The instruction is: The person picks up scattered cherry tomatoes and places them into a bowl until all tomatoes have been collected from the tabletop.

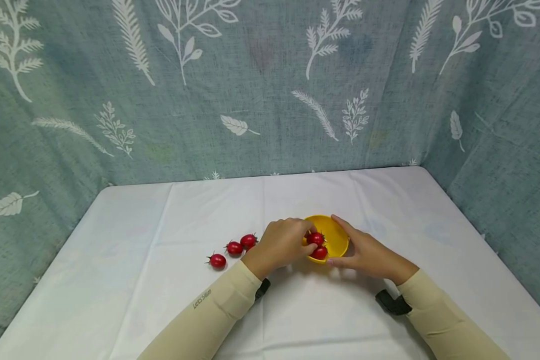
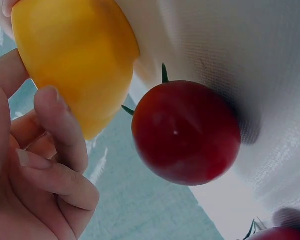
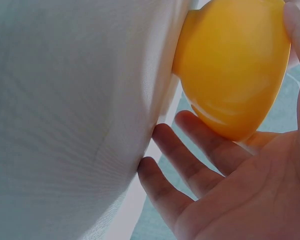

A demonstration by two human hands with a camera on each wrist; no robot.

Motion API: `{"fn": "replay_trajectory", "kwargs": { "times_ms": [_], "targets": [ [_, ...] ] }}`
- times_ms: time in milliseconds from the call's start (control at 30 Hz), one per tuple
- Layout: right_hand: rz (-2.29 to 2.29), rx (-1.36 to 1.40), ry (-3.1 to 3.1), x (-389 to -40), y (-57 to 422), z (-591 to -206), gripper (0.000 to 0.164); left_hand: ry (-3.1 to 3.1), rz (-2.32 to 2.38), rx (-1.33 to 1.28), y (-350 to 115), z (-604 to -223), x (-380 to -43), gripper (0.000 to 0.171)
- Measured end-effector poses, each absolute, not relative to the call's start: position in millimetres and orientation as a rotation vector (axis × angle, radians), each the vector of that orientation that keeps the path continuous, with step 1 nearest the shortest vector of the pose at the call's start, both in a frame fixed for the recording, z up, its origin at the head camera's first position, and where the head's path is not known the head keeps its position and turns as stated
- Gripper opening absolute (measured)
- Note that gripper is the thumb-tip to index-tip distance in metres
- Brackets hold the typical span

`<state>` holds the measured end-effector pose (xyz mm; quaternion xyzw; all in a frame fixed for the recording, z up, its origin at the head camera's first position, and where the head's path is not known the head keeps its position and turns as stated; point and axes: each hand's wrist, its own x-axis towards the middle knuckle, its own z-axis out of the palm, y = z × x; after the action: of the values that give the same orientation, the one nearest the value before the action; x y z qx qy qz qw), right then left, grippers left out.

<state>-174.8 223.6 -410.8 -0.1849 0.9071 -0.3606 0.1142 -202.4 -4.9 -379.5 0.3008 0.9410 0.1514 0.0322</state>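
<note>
A yellow bowl (image 1: 339, 240) sits on the table, tilted-looking only in the wrist views. Two red cherry tomatoes show inside it at the left: an upper cherry tomato (image 1: 316, 239) and a lower one. My left hand (image 1: 284, 246) reaches over the bowl's left rim, with thumb and forefinger around the upper tomato; the contact is partly hidden. From the right, my right hand (image 1: 371, 254) holds the bowl between thumb and forefinger, its other fingers spread beneath in the right wrist view. Beside the left hand, a loose cherry tomato (image 2: 187, 132) looms large in the left wrist view.
Several cherry tomatoes (image 1: 217, 261) with green stems lie left of the left hand, one partly covered by it. White cloth (image 1: 198, 215) covers the table. A grey-green curtain (image 1: 261, 90) with white leaf patterns stands behind and along both sides.
</note>
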Motion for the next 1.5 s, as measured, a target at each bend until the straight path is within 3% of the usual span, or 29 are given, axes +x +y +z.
{"fn": "replay_trajectory", "kwargs": {
  "times_ms": [567,1100,1500],
  "targets": [
    [-1.023,-0.540,2.697,-176,225,-411,0.106,2.946,0.518,0.947,-20,-368,-195,0.035],
    [-1.004,-0.519,2.697,-176,222,-411,0.108,2.890,0.510,0.700,-62,-359,-198,0.027],
    [-1.005,-0.515,2.691,-176,223,-412,0.108,2.746,0.427,0.695,-72,-367,-201,0.026]
  ]
}}
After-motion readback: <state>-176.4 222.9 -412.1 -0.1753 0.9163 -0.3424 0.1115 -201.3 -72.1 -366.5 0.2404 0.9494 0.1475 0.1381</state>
